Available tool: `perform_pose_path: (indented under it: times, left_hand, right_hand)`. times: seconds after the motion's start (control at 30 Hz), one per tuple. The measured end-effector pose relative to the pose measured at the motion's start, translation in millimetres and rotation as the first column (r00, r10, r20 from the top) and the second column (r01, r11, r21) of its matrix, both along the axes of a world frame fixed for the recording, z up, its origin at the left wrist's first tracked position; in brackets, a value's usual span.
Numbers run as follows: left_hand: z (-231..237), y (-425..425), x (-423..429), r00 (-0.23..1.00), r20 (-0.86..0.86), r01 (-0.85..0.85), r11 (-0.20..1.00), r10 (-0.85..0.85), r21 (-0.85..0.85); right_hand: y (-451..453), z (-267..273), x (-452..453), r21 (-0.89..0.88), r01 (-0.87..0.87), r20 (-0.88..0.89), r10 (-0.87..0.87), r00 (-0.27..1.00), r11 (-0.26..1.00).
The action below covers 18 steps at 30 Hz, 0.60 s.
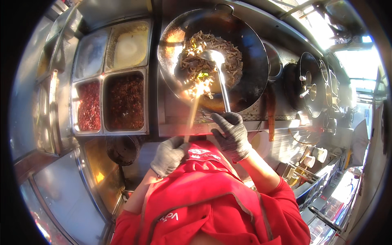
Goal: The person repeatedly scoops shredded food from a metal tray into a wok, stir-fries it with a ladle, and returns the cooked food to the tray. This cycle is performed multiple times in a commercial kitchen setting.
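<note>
In front of me a large dark wok [251, 70] holds a heap of shredded brown food [228, 47] with a few green pieces. My left hand [170, 156], in a dark glove, is closed around a pale, motion-blurred long handle [193, 118]. That handle reaches over the wok's near rim into brightly sunlit food, and glare hides its far end. My right hand [232, 134], gloved the same way, grips the handle end of a metal ladle [223, 81]. The ladle's bowl lies over the middle of the food. Beside the right hand is the wok's near loop handle [205, 114].
Left of the wok, steel pans hold chopped red food [88, 105], dark red food [124, 101] and a pale yellowish substance [128, 46]. A brush-like tool with a wooden handle [271, 122] hangs at the right. Farther right stand pots [314, 84] and steel containers [286, 170].
</note>
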<state>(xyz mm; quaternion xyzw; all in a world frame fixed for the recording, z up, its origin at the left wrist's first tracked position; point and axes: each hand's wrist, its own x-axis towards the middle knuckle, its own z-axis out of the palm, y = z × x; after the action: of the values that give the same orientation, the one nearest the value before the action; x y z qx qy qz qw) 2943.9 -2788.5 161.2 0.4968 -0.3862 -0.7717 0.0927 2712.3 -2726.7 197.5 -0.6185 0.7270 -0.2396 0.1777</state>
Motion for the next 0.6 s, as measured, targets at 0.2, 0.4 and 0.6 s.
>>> perform_pose_path:
  times: [0.2,0.4,0.6]
  left_hand:
    - [42.1,31.4,-96.8,0.802,0.347,0.593,0.713,-0.486,-0.374]
    - [-11.5,64.3,-150.2,0.967,-0.029,0.251,0.968,-0.252,-0.028]
    - [-32.5,80.8,-194.7,0.957,-0.224,-0.093,0.927,0.184,0.364]
  right_hand:
    - [23.7,5.2,-57.4,-0.104,-0.193,0.134,0.206,0.969,0.976]
    - [62.2,-12.1,-143.1,-0.270,0.279,0.418,-0.148,0.896,0.922]
    - [74.9,-34.9,-176.7,-0.040,0.489,0.790,-0.272,0.549,0.871]
